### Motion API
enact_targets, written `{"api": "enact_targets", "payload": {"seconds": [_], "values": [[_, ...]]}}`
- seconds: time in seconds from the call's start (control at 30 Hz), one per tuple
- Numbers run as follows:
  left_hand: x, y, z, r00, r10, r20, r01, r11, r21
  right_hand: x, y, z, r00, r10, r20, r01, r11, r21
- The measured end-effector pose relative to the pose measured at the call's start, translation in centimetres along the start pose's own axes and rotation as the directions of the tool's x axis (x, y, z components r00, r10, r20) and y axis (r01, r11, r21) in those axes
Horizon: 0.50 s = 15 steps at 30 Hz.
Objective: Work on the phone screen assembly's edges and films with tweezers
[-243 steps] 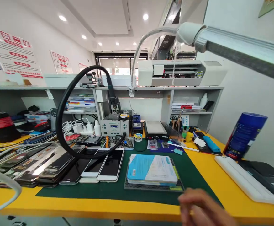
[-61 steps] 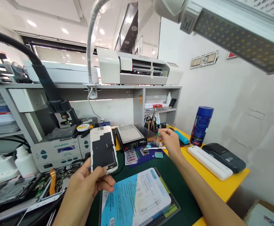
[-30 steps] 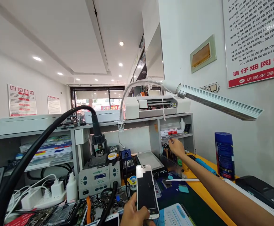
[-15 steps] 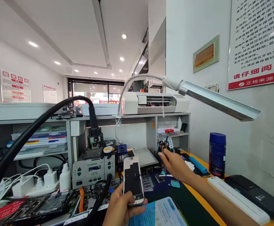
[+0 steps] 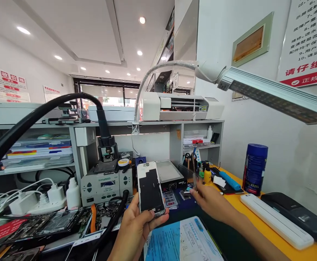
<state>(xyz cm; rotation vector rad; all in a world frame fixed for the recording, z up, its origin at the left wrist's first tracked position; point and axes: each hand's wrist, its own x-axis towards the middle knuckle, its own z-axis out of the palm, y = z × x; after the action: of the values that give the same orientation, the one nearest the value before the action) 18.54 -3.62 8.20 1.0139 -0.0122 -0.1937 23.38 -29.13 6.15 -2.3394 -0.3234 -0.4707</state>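
My left hand (image 5: 139,221) holds a white-edged phone screen (image 5: 149,192) by its lower end, tilted up, with its black-backed inner side facing me. The thumb lies over the bottom edge and the fingers reach around behind. My right hand (image 5: 213,203) is closed in a pinch around a thin grey metal tool that looks like tweezers (image 5: 194,180), standing upright above the fingers. A small teal piece (image 5: 189,189) shows close to the right fingertips. Below the hands lies a blue and white printed sheet (image 5: 185,239) on the dark mat.
At left stand a grey soldering station (image 5: 106,186), phone boards (image 5: 57,224) and a black flexible arm (image 5: 52,103). Right are a yellow bottle (image 5: 207,175), a blue can (image 5: 255,168) and a white bar (image 5: 276,221). A lamp (image 5: 278,94) hangs overhead.
My right hand has come down and away from the tool holder at the back, the thin tool in its fingers. The left hand still holds the phone screen. My view has tilted down.
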Motion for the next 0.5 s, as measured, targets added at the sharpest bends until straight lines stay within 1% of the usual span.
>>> {"api": "enact_targets", "payload": {"seconds": [0.07, 0.13, 0.17, 0.23, 0.27, 0.3, 0.37, 0.43, 0.5], "values": [[-0.3, 0.1, 0.3, 0.999, 0.034, -0.002, -0.034, 0.999, 0.005, 0.2, -2.5, -1.0, 1.0, 0.02, -0.016, -0.018, 0.989, 0.144], [-0.5, 0.2, 0.7, 0.998, 0.064, -0.004, -0.064, 0.998, 0.017, 0.0, -5.5, -1.5, 1.0, 0.014, -0.026, -0.006, 0.958, 0.286], [-0.6, 0.2, 0.8, 0.997, 0.071, 0.0, -0.071, 0.997, 0.016, -0.2, -6.9, -1.5, 1.0, -0.003, -0.031, 0.014, 0.938, 0.347], [-0.5, 0.0, 0.9, 0.998, 0.066, 0.02, -0.066, 0.998, -0.001, -0.9, -9.0, -0.7, 0.998, -0.049, -0.036, 0.06, 0.889, 0.454], [-0.4, -0.1, 0.8, 0.997, 0.068, 0.031, -0.067, 0.998, -0.015, -1.3, -9.6, 0.0, 0.996, -0.076, -0.051, 0.091, 0.822, 0.563], [-0.3, -0.2, 0.7, 0.997, 0.07, 0.037, -0.069, 0.997, -0.032, -1.7, -9.9, 0.8, 0.995, -0.093, -0.047, 0.101, 0.765, 0.636], [-0.1, -0.4, 0.4, 0.996, 0.077, 0.038, -0.074, 0.994, -0.076, -2.5, -9.7, 2.7, 0.993, -0.118, -0.027, 0.102, 0.692, 0.715], [0.1, -0.7, 0.1, 0.998, 0.061, 0.03, -0.057, 0.99, -0.131, -3.1, -8.9, 4.4, 0.99, -0.138, 0.004, 0.092, 0.679, 0.728], [0.2, -0.9, 0.0, 0.999, 0.02, 0.034, -0.013, 0.982, -0.188, -3.6, -8.0, 5.6, 0.988, -0.15, 0.022, 0.088, 0.685, 0.723]]}}
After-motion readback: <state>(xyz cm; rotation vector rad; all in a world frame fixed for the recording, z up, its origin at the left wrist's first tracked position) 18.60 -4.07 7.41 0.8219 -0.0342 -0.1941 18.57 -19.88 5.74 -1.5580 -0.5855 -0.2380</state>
